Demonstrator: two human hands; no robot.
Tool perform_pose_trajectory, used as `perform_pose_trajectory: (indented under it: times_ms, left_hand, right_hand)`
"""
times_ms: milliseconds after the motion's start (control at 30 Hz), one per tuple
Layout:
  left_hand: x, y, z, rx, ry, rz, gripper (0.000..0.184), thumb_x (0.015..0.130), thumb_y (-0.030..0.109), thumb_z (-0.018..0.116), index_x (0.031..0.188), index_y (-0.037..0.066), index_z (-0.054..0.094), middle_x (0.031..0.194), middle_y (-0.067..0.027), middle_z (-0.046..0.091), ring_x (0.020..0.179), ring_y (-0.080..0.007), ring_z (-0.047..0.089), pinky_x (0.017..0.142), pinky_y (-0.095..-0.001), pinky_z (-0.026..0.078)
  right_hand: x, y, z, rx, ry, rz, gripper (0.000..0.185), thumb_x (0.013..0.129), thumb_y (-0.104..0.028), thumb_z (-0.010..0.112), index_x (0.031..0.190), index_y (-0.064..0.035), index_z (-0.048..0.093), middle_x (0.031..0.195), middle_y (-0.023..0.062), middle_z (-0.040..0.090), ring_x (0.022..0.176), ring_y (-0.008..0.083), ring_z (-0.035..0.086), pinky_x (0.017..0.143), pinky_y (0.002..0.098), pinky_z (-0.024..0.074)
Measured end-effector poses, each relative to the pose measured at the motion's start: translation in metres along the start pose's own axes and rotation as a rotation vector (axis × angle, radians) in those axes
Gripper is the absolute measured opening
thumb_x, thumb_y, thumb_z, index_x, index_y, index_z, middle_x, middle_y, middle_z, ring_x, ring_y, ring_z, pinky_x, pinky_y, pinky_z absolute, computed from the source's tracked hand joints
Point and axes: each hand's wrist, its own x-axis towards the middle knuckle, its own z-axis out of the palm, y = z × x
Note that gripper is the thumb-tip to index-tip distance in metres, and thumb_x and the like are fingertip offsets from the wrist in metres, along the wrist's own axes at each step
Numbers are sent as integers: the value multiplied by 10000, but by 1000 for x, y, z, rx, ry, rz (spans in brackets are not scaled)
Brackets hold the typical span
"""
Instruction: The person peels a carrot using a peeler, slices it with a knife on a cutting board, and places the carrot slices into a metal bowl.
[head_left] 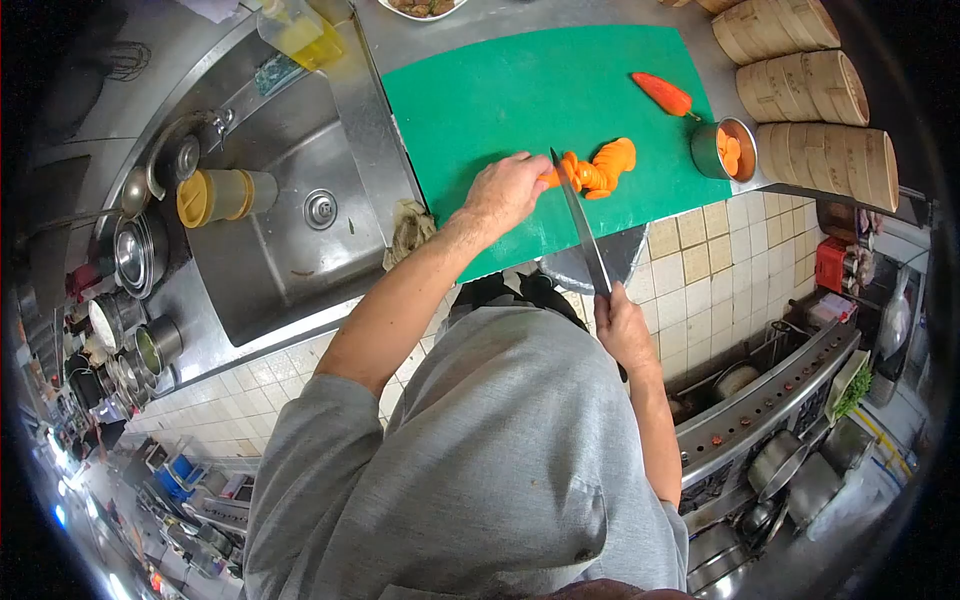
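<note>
On the green cutting board [480,110] my left hand [507,190] is closed on the end of a carrot [549,177]. My right hand [625,328] grips the handle of a long kitchen knife [584,228]. The blade's tip end lies at the cut end of the carrot, close to my left fingertips. Orange carrot slices [606,167] fan out in a pile just right of the blade. Farther right on the board lies a red pepper [662,94], apart from both hands. A metal container [708,150] holding some carrot slices stands at the board's right edge.
Left of the board is a steel sink [290,240] with a yellow-lidded container [215,196] in it. A crumpled cloth [409,234] lies on the sink's edge. Stacked bamboo steamers [830,165] stand at the right. A stove [760,400] is at the lower right.
</note>
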Motion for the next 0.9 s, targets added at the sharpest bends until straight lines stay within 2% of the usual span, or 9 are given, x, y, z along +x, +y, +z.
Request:
perform_pose_trajectory:
  times_ms: [133, 200, 233, 300, 533, 767, 833, 867, 900]
  left_hand:
    - [-7, -2, 0, 25, 7, -15, 229, 919, 159, 669, 1133, 79, 653, 1057, -147, 664, 968, -384, 658, 810, -480, 545]
    - [-10, -2, 4, 15, 46, 13, 262, 911, 180, 680, 1157, 98, 645, 1079, -145, 660, 976, -376, 660, 819, -482, 546]
    - [-10, -3, 8, 18, 48, 15, 262, 911, 180, 680, 1157, 98, 645, 1079, -145, 660, 976, -376, 660, 819, -482, 546]
    - [-10, -5, 12, 71, 56, 101, 290, 900, 191, 685, 1171, 99, 639, 1086, -147, 658, 979, -369, 662, 828, -482, 547]
    - [-19, -22, -16, 177, 88, -51, 315, 827, 143, 669, 1137, 94, 638, 1060, -149, 640, 958, -373, 666, 814, -496, 560]
    - [-17, -30, -6, 33, 95, 2, 291, 859, 143, 669, 1144, 88, 651, 1070, -157, 640, 984, -383, 655, 848, -484, 551]
    - [-11, -20, 3, -9, 73, 67, 285, 881, 145, 679, 1158, 87, 648, 1076, -160, 641, 1012, -378, 647, 874, -470, 543]
    - [-10, -14, 5, 3, 31, 27, 306, 896, 124, 672, 1198, 93, 633, 1124, -146, 631, 1043, -359, 642, 892, -465, 540]
    - [-11, -10, 5, 0, 34, 28, 306, 896, 124, 672, 1198, 93, 633, 1124, -146, 631, 1043, -359, 642, 892, -465, 540]
  right_hand:
    - [3, 3, -7, 135, -86, 53, 173, 997, -155, 562, 980, 5, 498, 706, 283, 642, 618, 451, 660, 532, 495, 511]
    - [3, 2, -14, 359, -293, 253, 219, 1015, -202, 569, 1007, 13, 528, 641, 146, 603, 480, 256, 605, 455, 386, 470]
    - [2, 3, -15, 360, -291, 249, 219, 1015, -202, 569, 1007, 13, 528, 641, 146, 603, 480, 256, 605, 455, 386, 470]
    - [1, 4, -15, 586, -354, 329, 239, 1024, -224, 572, 1032, 13, 547, 612, 39, 523, 463, 119, 512, 425, 318, 424]
    - [6, 15, 9, 404, -216, 169, 260, 1018, -236, 588, 968, 19, 579, 609, 71, 552, 462, 154, 529, 481, 350, 441]
    - [15, 4, 1, 343, -248, 292, 262, 1014, -239, 588, 962, 15, 550, 610, 144, 592, 476, 206, 586, 497, 391, 463]
    - [17, 2, 0, 251, -205, 292, 252, 1007, -217, 585, 945, 20, 529, 658, 237, 630, 550, 360, 655, 535, 458, 488]
    - [17, 6, 3, 247, -206, 289, 252, 1007, -217, 585, 945, 20, 529, 658, 237, 630, 550, 360, 655, 535, 458, 488]
    - [16, 8, 7, 162, -102, 154, 239, 1003, -204, 581, 944, 20, 518, 689, 275, 631, 620, 432, 651, 560, 496, 491]
